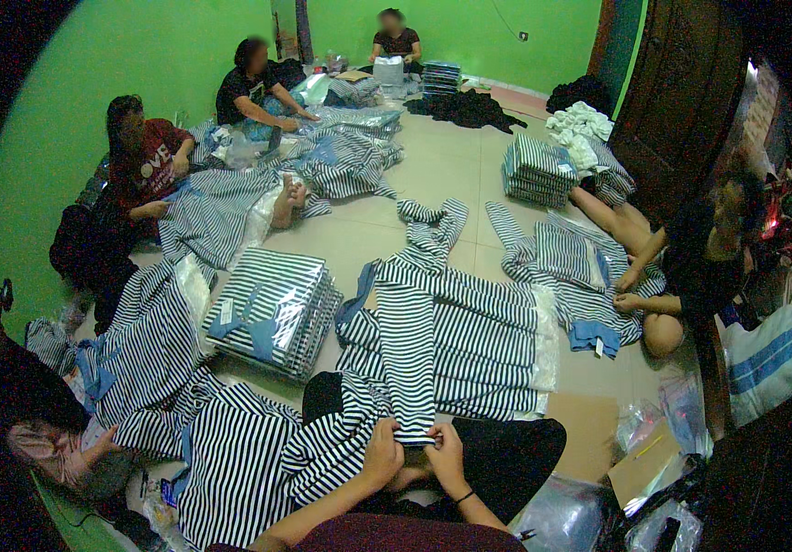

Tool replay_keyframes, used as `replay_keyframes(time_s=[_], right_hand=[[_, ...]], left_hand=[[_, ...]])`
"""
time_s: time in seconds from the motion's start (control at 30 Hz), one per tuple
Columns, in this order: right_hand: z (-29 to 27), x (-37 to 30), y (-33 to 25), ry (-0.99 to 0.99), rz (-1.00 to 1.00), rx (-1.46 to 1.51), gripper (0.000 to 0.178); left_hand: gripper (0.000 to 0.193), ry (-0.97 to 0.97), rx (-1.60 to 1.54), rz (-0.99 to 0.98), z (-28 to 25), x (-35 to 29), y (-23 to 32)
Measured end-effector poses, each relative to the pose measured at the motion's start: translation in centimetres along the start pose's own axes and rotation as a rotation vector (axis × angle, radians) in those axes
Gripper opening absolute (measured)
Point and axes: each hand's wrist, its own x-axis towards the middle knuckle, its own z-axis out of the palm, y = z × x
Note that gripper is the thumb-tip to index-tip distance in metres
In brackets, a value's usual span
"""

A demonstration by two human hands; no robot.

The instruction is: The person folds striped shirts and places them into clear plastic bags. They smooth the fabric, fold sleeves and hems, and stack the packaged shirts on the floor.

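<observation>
A black-and-white striped long-sleeved shirt (407, 354) lies spread on the floor in front of me, one sleeve stretched straight toward me. My left hand (383, 456) pinches the left corner of that sleeve's end, and my right hand (447, 456) pinches its right corner. White lacy or filmy material (544, 340) runs along the right border of the striped cloth. Further striped cloth (240, 455) lies rumpled by my left forearm. To the far left of the sleeve stands a stack of folded striped shirts in clear wrapping (272, 299), blue cloth showing on top.
Co-workers sit along the left wall, at the back and on the right, several with striped garments. Another wrapped stack (539, 170) stands at the back right. Cardboard (583, 421) and clear plastic bags (566, 511) lie on my right. A dark carved door (681, 101) stands beyond.
</observation>
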Motion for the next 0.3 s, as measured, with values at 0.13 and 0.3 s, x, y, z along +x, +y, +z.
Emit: replay_keyframes(time_s=[0.13, 0.3], right_hand=[[0.6, 0.0, -0.5, -0.047, -0.054, 0.014, 0.019], [0.4, 0.2, -0.7, 0.019, -0.016, -0.004, 0.021]], left_hand=[[0.038, -0.119, 0.074, -0.036, 0.2, 0.1, -0.6], [0.044, -0.138, 0.074, -0.028, -1.6, 1.1, 0.5]])
